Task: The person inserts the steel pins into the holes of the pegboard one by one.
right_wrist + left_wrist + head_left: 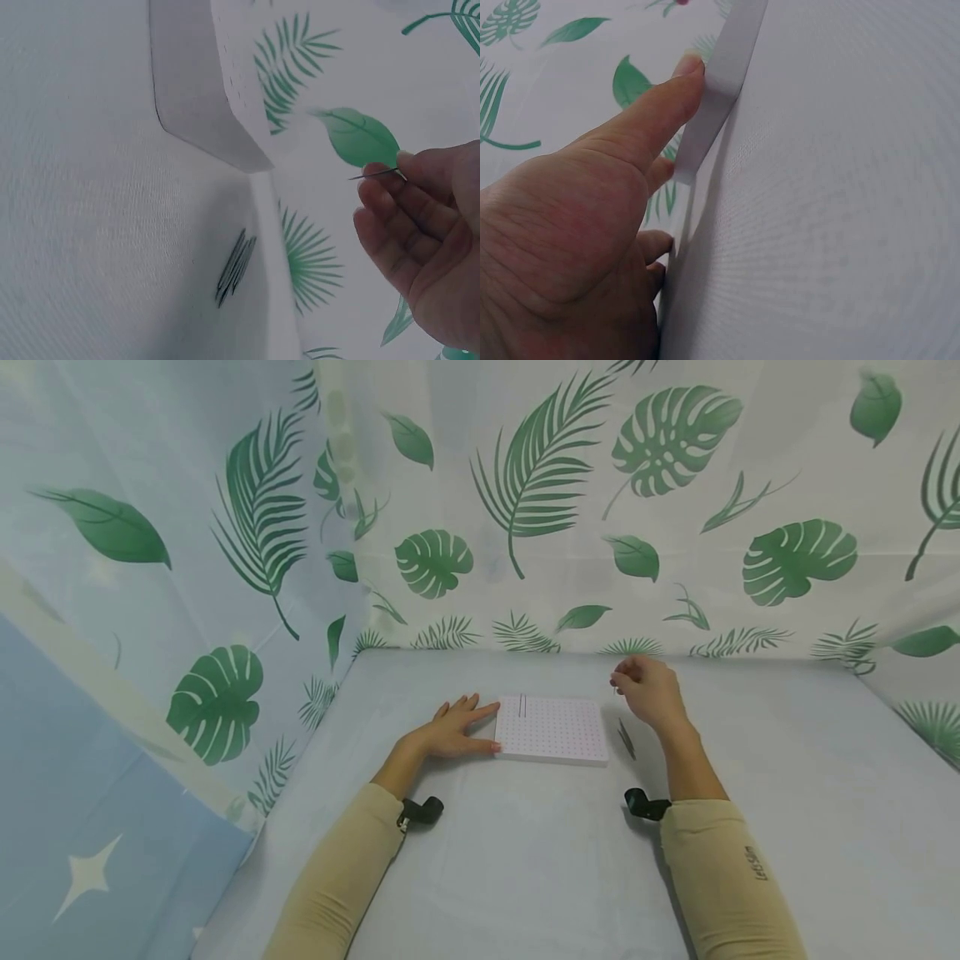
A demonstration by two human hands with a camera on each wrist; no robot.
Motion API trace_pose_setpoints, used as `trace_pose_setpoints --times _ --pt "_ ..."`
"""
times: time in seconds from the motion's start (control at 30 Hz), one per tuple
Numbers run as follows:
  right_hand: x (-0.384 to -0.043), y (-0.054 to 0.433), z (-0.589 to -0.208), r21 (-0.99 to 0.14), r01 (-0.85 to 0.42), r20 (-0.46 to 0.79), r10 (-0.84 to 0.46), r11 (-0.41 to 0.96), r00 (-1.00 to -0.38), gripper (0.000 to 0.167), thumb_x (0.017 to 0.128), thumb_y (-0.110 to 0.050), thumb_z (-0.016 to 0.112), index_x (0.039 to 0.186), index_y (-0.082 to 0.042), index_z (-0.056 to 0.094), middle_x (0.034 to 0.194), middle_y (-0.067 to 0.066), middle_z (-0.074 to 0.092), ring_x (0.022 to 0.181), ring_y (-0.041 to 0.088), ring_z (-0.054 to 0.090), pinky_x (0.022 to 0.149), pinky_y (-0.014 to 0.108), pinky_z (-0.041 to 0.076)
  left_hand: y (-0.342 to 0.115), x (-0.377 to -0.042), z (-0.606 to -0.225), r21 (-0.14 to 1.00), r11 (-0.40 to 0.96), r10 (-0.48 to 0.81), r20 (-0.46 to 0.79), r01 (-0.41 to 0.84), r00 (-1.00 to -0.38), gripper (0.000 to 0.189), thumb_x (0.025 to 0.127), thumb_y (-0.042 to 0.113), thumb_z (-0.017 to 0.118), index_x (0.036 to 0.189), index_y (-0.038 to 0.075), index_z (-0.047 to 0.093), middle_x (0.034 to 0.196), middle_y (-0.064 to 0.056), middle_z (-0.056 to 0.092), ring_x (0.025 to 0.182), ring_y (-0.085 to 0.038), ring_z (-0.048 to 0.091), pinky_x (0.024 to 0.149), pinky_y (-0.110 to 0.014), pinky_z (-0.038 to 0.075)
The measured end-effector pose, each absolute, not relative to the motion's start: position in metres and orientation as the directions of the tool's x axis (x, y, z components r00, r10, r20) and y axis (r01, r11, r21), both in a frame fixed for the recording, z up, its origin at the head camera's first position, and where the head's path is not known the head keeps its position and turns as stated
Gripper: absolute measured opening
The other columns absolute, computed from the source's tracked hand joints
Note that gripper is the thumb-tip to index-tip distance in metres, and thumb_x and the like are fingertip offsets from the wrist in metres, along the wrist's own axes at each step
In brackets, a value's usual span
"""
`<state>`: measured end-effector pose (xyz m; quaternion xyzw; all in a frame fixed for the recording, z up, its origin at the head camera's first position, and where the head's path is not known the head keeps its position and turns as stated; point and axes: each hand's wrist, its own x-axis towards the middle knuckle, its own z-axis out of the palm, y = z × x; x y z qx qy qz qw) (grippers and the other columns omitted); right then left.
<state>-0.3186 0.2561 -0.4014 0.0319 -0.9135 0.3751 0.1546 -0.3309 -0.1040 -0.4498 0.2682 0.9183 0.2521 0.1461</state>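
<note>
A white board [555,735] dotted with a grid of small holes lies flat on the table. Two thin dark pins [524,706] show near its far left corner. Fingers spread, my left hand [450,731] touches the board's left edge with the thumb and a fingertip; in the left wrist view the thumb [664,109] lies straight against the board's side. Beyond the board's right edge, my right hand [652,693] is raised and pinches one thin metal pin [367,175] between thumb and fingertips. Several similar pins [236,268] lie in a small bundle right of the board.
A white cloth [525,860] covers the table. Leaf-print curtains [555,568] hang behind it and along the left side. Small black cameras [423,811] sit at both wrists, below the tan sleeves.
</note>
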Motion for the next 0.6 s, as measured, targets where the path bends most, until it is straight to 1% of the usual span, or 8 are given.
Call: trace_pose_setpoints --times 0.17,0.3,0.5,0.6 --pt "-0.322 0.245 -0.403 -0.728 -0.225 0.333 0.047 0.648 -0.942 0.016 0.105 -0.014 0.061 0.109 0.0 0.066 0.103 0.021 0.076 0.09 0.033 0.075 0.072 0.025 0.06 -0.104 -0.331 -0.449 0.544 0.728 0.566 -0.132 0.417 -0.814 0.089 0.093 0.063 0.066 0.166 0.031 0.027 0.175 -0.016 0.005 0.163 -0.035 -0.003 0.13 -0.055 -0.008" --pt "-0.325 0.232 -0.406 -0.763 -0.264 0.339 0.018 0.59 -0.941 0.015 0.104 -0.013 0.063 0.109 0.001 0.067 0.101 0.022 0.076 0.089 0.033 0.076 0.072 0.021 0.061 -0.104 -0.33 -0.45 0.548 0.725 0.566 -0.131 0.416 -0.814 0.089 0.093 0.062 0.067 0.166 0.031 0.027 0.175 -0.016 0.005 0.163 -0.035 -0.004 0.13 -0.055 -0.008" --pt "-0.327 0.213 -0.408 -0.778 -0.327 0.372 -0.026 0.536 -0.928 0.01 0.103 -0.008 0.063 0.107 0.001 0.066 0.099 0.022 0.076 0.088 0.034 0.077 0.07 0.023 0.063 -0.105 -0.331 -0.451 0.539 0.729 0.566 -0.126 0.422 -0.815 0.089 0.093 0.063 0.066 0.166 0.032 0.026 0.175 -0.016 0.005 0.163 -0.034 -0.003 0.13 -0.055 -0.008" --pt "-0.327 0.207 -0.41 -0.799 -0.344 0.37 -0.048 0.494 -0.928 0.01 0.104 -0.007 0.062 0.108 0.001 0.066 0.1 0.022 0.076 0.089 0.035 0.077 0.072 0.025 0.064 -0.104 -0.33 -0.451 0.538 0.729 0.566 -0.128 0.423 -0.814 0.089 0.093 0.062 0.066 0.166 0.032 0.026 0.176 -0.015 0.005 0.164 -0.034 -0.003 0.13 -0.055 -0.008"
